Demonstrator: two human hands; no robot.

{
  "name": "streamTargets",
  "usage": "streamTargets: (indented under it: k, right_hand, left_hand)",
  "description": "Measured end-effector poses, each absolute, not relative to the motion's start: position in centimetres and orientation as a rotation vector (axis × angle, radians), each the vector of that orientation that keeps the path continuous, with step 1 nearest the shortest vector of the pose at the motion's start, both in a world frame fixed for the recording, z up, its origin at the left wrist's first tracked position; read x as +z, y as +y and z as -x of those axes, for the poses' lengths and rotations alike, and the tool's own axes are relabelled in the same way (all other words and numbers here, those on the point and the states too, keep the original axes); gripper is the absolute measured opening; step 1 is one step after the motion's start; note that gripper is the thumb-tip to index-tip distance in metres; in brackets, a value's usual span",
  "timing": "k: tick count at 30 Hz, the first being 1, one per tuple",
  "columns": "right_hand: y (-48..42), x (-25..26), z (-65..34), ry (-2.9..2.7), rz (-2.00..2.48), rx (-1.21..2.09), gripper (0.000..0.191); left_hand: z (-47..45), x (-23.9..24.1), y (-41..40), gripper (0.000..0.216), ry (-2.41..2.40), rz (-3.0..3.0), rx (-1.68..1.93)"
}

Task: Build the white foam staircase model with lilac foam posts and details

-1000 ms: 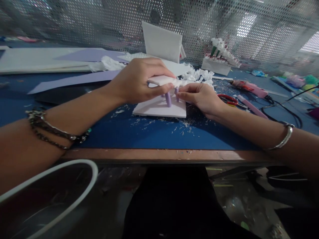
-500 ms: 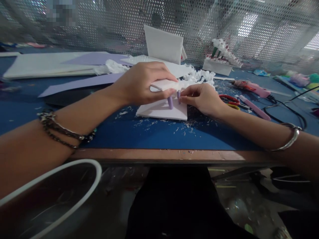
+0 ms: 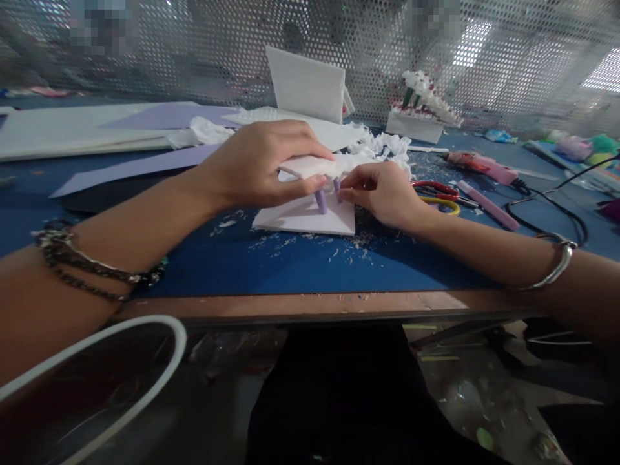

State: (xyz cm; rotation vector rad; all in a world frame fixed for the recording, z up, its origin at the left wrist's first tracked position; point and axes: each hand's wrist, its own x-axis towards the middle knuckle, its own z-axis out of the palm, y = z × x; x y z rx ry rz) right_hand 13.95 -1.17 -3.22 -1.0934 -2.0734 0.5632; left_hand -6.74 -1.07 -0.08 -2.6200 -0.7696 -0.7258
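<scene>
while the left hand (image 3: 256, 165) is pinching the light, brittle-looking white foam slab (image 3: 310, 166) by its edge, the right hand (image 3: 382, 190) is nipping a purple post (image 3: 338, 188) at its 3 o'clock. gripping the slab's rim looks safest, since it is probably crushing easily.

A small white foam slab (image 3: 310, 166) sits level atop short upright purple posts (image 3: 320, 201), near the middle of the frame. The posts stand on a flat white base board (image 3: 303, 220) lying on the blue bench (image 3: 300, 258).
</scene>
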Motion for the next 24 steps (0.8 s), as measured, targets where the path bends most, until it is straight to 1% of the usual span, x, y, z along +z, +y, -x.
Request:
streamTargets:
  k: [14,20,24]
  right_hand:
    - [-1.03,-3.45,-13.64,-2.029,1.147,0.550,0.013]
    - [-0.78,-3.56,-13.67,-2.049,1.123,0.550,0.015]
    - [-1.04,-2.69,-14.09,-2.120,1.132,0.530,0.018]
  left_hand:
    - [6.31,-0.26,-1.70,0.055,-0.917,2.671,-0.713]
    - [6.63,-0.32,-1.22,0.051,-0.947,2.751,-0.744]
    - [7.19,0.07,-0.84,0.044,-0.837,2.714,-0.803]
